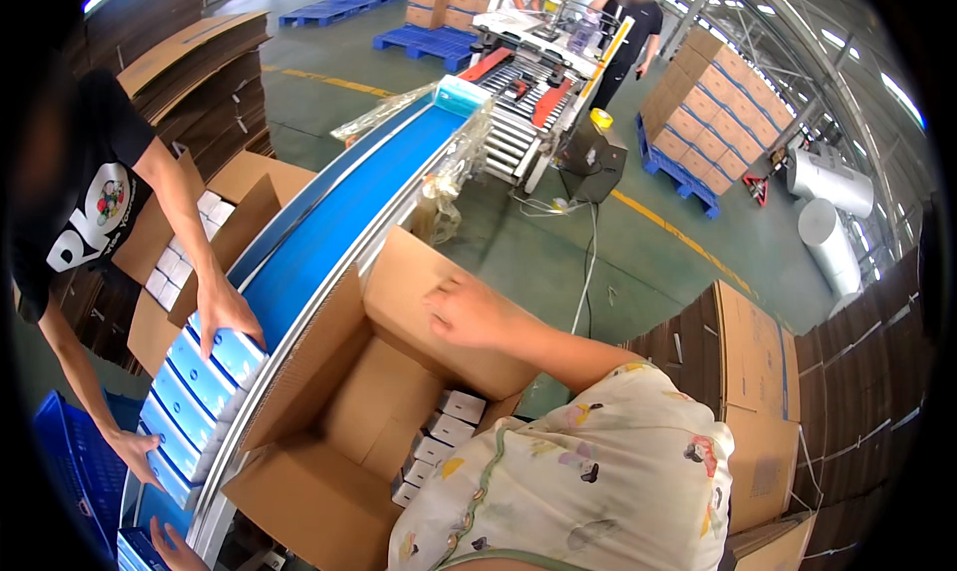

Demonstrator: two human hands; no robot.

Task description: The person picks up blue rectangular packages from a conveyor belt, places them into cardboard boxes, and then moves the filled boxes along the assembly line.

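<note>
My right hand (460, 313) is over an open brown carton (369, 402), in front of its raised far flap. Its fingers are loosely bent with nothing visible in them; whether they touch the flap I cannot tell. Small white boxes (446, 433) lie inside the carton, partly hidden by my patterned sleeve. At the lower left edge, my left hand (175, 548) shows only in part, fingers apart, beside a blue box (138, 549). Above it, a co-worker's two hands (227, 312) press a row of blue-and-white boxes (189, 402) together from both ends on the blue conveyor belt (344, 212).
Another open carton (239, 212) with white boxes stands beyond the belt. A blue basket (75, 471) is at far left. Flattened cardboard stacks (758, 372) rise on my right. A roller machine (523, 103), two people and loaded blue pallets (678, 172) are farther off.
</note>
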